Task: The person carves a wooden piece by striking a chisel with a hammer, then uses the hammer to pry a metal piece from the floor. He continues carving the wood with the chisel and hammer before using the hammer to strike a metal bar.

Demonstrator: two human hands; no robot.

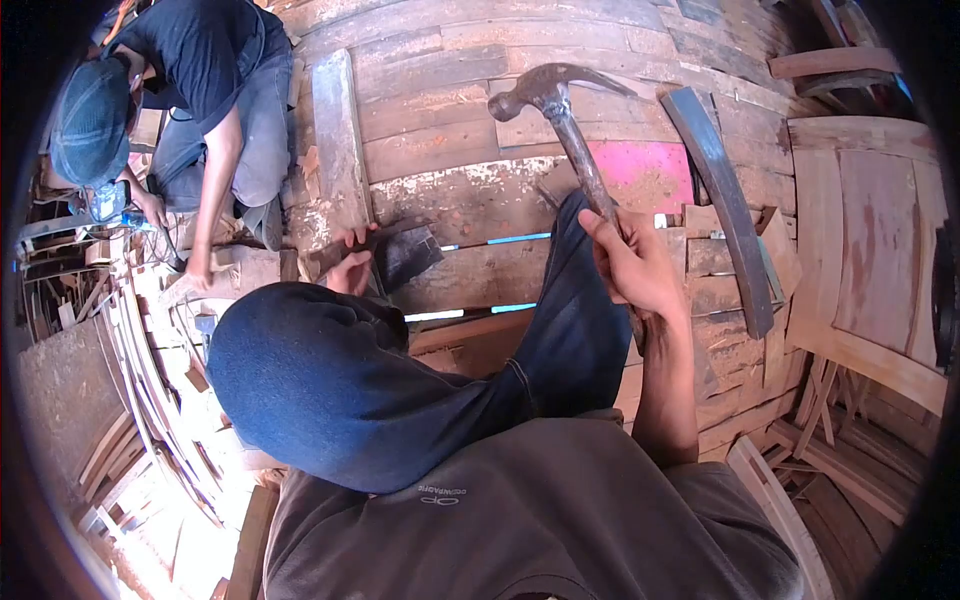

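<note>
My right hand (635, 262) is closed around the handle of a claw hammer (576, 140). The hammer's head is raised over the plank floor, its claw pointing right. Beyond my bent left knee, my left hand (350, 272) grips a short dark piece of wood (410, 256) near its left end. That piece lies low over the floor planks, and my knee hides part of the hand and the whole left forearm. A long dark curved wooden strip (722, 205) lies on the floor to the right of the hammer.
At upper left a co-worker (185, 110) in a cap crouches, hands low near a blue tool (110, 204). A pale board (340, 125) lies ahead of my left hand. A wooden panel (880, 245) stands at right. Gaps split the floor planks (480, 270).
</note>
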